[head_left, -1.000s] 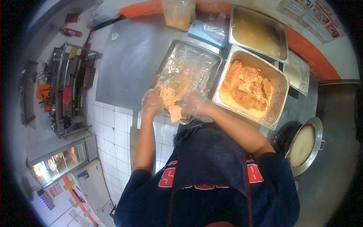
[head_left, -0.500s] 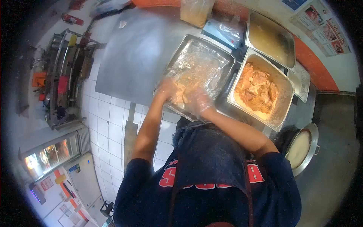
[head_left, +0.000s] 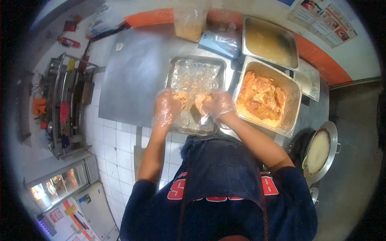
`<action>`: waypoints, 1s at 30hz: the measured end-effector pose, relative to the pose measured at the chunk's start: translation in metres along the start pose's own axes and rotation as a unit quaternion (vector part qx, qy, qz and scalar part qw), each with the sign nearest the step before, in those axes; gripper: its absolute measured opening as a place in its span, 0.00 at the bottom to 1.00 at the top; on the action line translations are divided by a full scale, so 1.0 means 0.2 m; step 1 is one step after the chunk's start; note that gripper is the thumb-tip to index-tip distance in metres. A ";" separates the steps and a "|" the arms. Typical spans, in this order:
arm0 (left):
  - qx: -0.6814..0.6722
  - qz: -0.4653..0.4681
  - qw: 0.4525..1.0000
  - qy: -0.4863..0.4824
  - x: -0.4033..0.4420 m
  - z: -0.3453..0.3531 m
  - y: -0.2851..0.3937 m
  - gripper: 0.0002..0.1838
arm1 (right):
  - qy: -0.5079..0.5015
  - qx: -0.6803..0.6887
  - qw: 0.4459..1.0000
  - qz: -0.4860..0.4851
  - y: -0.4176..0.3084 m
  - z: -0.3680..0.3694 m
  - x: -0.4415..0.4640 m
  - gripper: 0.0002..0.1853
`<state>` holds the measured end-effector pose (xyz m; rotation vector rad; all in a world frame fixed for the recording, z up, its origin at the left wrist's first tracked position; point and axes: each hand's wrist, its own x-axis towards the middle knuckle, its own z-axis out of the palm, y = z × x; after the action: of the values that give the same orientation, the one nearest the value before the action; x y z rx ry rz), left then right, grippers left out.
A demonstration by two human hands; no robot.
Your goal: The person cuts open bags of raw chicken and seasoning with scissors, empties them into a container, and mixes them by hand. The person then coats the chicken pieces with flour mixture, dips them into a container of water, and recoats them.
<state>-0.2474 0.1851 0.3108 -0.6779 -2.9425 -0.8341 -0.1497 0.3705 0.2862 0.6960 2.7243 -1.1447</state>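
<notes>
Both my hands wear clear plastic gloves over a shallow metal tray (head_left: 197, 60) with wet-looking bits and crumbs on its bottom. Closed round a coated chicken piece (head_left: 181, 99), my left hand (head_left: 165, 107) is at the tray's left side. My right hand (head_left: 221, 105) grips another coated chicken piece (head_left: 202, 102) near the right side. A gap separates the two pieces. To the right stands a deep metal pan (head_left: 298, 90) of more chicken (head_left: 263, 96), with pale breading in its bottom.
Behind that pan is a metal pan of cloudy yellowish liquid (head_left: 269, 42). A clear container (head_left: 189, 28) and a blue box with plastic on it (head_left: 219, 42) stand behind the tray. At right is a wide round pan (head_left: 317, 152) with pale contents. Steel tabletop (head_left: 132, 76) extends left.
My hands were close together, low in the tray; now they are apart, each with a chicken piece. The tray looks straighter to me and sits lower in view.
</notes>
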 end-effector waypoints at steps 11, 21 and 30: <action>-0.107 0.244 0.960 0.090 0.50 0.17 0.78 0.11 | 0.294 0.126 0.942 0.100 0.36 -1.09 0.29 0.12; 0.009 0.265 0.963 -0.054 1.08 0.96 1.43 0.08 | 0.194 -0.233 0.944 0.127 0.79 -1.37 0.69 0.16; -0.011 0.234 0.963 -0.130 1.15 1.29 1.35 0.14 | 0.152 -0.223 0.956 0.117 1.15 -1.17 1.03 0.14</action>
<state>-0.3174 0.6146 0.2528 -1.5104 -2.7795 -0.7740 -0.2103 0.7521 0.2481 1.1538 2.8782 -0.3724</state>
